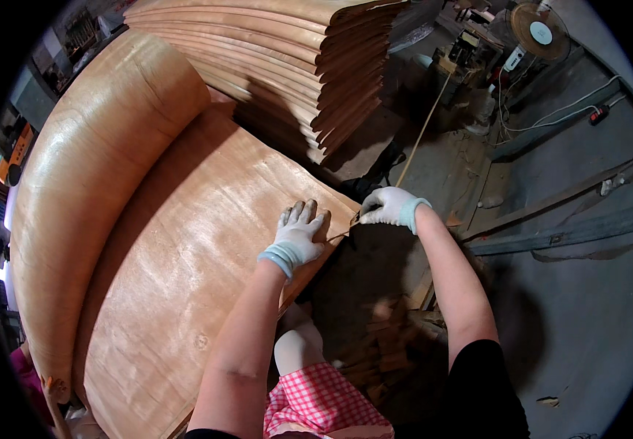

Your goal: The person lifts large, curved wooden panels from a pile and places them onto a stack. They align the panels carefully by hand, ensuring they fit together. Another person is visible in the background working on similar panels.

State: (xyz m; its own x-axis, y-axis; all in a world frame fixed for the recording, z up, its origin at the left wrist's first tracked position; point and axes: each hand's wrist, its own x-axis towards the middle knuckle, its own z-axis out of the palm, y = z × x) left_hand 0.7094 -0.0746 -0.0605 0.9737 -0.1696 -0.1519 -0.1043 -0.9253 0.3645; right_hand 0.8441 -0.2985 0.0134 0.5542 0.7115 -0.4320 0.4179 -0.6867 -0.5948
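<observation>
Left grip [298,238]: a hand in a soiled white glove with a pale-blue cuff, palm down, fingers slightly spread on the wood.
Right grip [391,207]: matching glove, thumb and fingertips pinched together at the wood's corner; on strip or edge, I can't tell.
Veneer sheet [184,285]: broad, glossy, orange-brown wood, under the left grip.
Strip [425,130]: narrow, tan, stretched from behind the right grip up toward the machinery.
Curl [104,139]: big rounded brown wood, well left of the left grip.
Stack [258,44]: wavy brown wood sheets, beyond both grips.
</observation>
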